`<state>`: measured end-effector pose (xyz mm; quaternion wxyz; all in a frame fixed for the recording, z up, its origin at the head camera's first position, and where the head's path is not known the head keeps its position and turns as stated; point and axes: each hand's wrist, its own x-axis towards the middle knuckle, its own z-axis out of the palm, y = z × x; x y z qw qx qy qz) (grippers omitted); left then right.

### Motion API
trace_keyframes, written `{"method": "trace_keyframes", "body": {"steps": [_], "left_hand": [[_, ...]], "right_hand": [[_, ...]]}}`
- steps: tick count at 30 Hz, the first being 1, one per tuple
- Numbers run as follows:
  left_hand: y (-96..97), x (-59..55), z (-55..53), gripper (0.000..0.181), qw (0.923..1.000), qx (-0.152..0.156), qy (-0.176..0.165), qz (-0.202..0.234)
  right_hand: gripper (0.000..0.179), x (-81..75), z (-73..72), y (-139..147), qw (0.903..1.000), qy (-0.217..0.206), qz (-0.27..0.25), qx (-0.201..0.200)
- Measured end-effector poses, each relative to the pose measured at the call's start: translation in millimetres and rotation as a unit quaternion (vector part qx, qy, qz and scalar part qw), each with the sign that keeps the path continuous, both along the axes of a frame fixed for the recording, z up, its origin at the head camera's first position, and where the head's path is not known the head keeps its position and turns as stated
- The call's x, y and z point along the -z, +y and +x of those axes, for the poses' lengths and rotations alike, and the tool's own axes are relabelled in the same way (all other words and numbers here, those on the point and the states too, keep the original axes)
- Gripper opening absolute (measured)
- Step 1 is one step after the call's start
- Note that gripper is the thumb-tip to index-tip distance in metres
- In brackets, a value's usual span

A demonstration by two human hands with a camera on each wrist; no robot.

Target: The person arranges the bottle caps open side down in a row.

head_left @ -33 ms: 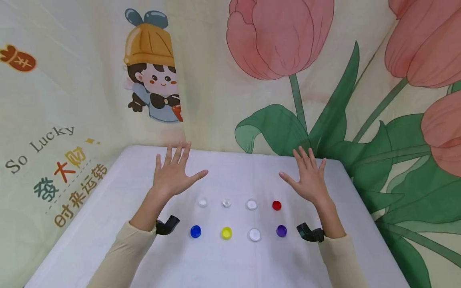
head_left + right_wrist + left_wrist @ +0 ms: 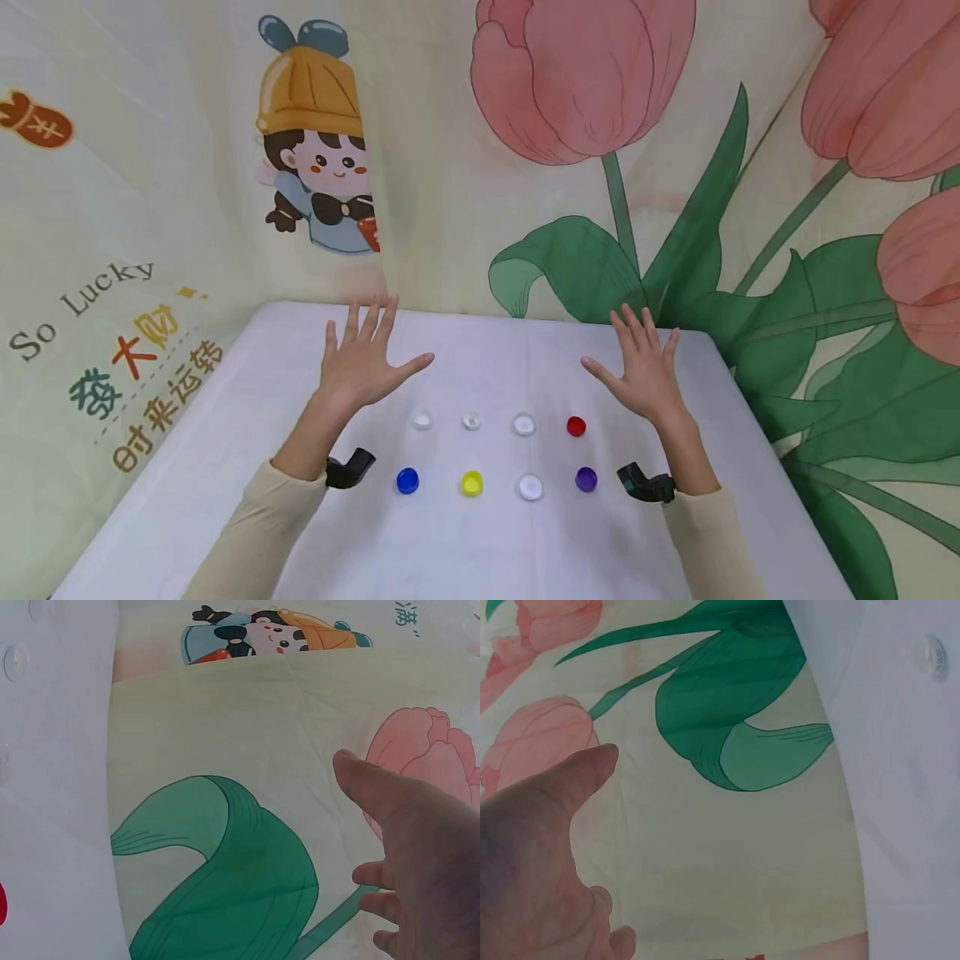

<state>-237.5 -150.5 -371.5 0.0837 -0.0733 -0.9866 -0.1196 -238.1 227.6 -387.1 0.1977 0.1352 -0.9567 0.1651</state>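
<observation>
My left hand [image 2: 358,364] is held over the back left of the table, fingers straight and thumb spread. Opposite it, my right hand [image 2: 643,375] is raised with its fingers fanned out. Neither holds anything. Between the forearms lie two rows of small round caps. The nearer row has a blue cap [image 2: 407,481], a yellow cap [image 2: 472,483], a white cap [image 2: 529,487] and a purple cap [image 2: 586,479]. Behind are a whitish cap [image 2: 422,420], a clear cap [image 2: 471,421], another white cap [image 2: 524,425] and a red cap [image 2: 576,427], which is nearest my right hand.
A white cloth covers the table [image 2: 480,554]. Behind it hangs a cream curtain [image 2: 435,167] printed with tulips, a cartoon figure and lettering. A black wrist camera sits on each wrist, the left camera [image 2: 350,469] and the right camera [image 2: 645,483].
</observation>
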Motion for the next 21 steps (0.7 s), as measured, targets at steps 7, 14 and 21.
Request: {"method": "trace_keyframes", "body": {"steps": [7, 14, 21], "left_hand": [[19.1, 3.7, 2.9, 0.091, 0.9985, 0.023, 0.027, 0.041], [65.0, 18.2, 16.2, 0.067, 0.9771, 0.052, 0.133, 0.158], [130.1, 54.5, 36.2, 0.044, 0.9436, 0.101, 0.168, 0.267]], "right_hand": [[0.066, 0.9, 10.3, 6, 0.9974, -0.007, -0.07, -0.015], [0.037, 11.9, 44.1, 19, 0.9737, 0.033, -0.225, -0.002], [0.023, 54.5, 72.5, 33, 0.9415, 0.09, -0.325, 0.005]]}}
